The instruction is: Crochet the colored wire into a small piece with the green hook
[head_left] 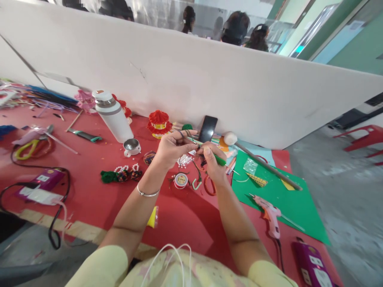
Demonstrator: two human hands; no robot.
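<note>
My left hand [171, 150] is raised over the middle of the table, with a dark strand of yarn [181, 134] looped over its fingers. Thumb and fingertips pinch together on the yarn. Close against it, my right hand [216, 169] is closed round a green-handled crochet hook [220, 160]. The small work between the fingertips is mostly hidden. Below the hands lie white beads [184, 160], a round white-and-red spool [180, 181] and red-handled scissors [209, 185]. A ball of multicoloured yarn [149, 158] sits beside my left wrist.
A white bottle [113, 117] and its metal cup [131, 147] stand left. A phone [208, 128] leans on the white partition [191, 75]. A glue gun [271, 215] lies by a green sheet [308, 217]; a purple power strip [312, 261] is front right. People sit beyond the partition.
</note>
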